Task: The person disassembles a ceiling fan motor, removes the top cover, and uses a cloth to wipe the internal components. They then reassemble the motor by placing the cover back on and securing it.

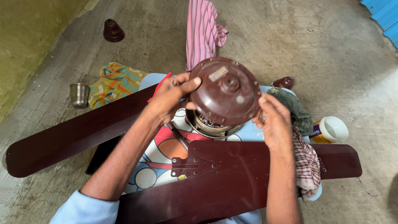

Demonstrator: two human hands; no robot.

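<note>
Soft, even daylight fills the scene. A brighter patch lies on the floor [373,95] at the right, shadows are faint, and the picture is sharp, with wide-angle bending at the edges.

Bare concrete floor [331,49] carries a printed mat [153,161], fan blades [74,132], cloths [114,83], a steel cup [78,94], a white tub [331,129]

I see a dark maroon motor cover [226,91] above a silvery motor base [211,126]; the fan blades [232,182] are glossy maroon; a pink cloth [202,29] carries thin dark stripes; another cloth [114,83] mixes orange, green and yellow; the checked rag [306,164] is red and white; the floor [331,49] is grey.
</note>
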